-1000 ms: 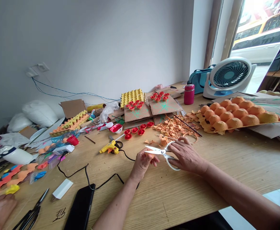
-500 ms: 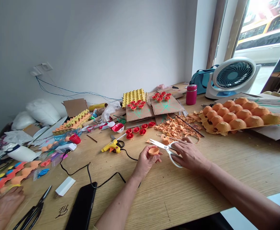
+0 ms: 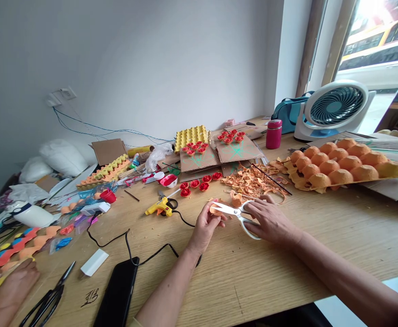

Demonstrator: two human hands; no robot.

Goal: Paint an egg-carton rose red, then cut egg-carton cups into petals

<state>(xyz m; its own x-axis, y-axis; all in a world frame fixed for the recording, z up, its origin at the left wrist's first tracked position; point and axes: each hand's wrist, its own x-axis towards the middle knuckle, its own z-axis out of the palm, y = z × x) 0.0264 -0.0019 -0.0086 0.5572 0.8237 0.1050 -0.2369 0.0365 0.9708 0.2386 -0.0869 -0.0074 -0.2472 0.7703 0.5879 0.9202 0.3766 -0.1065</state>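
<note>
My left hand pinches a small orange egg-carton cup above the table. White-handled scissors are in my right hand, fingers through the loops. Their blades are slightly apart and lie over the cup, partly covering it. Just behind the blades, another orange carton piece rests on the table. A heap of orange carton scraps spreads beyond my right hand. Several red cup flowers sit behind my left hand.
A yellow glue gun with a black cord lies left of my hands. Farther right stand an orange egg tray, a pink flask and a fan. Near left are a phone, black scissors and another person's hand.
My left hand has tilted the cup and brought it up against the scissor blades, which now overlap it. The right hand has barely moved. The view has shifted slightly.
</note>
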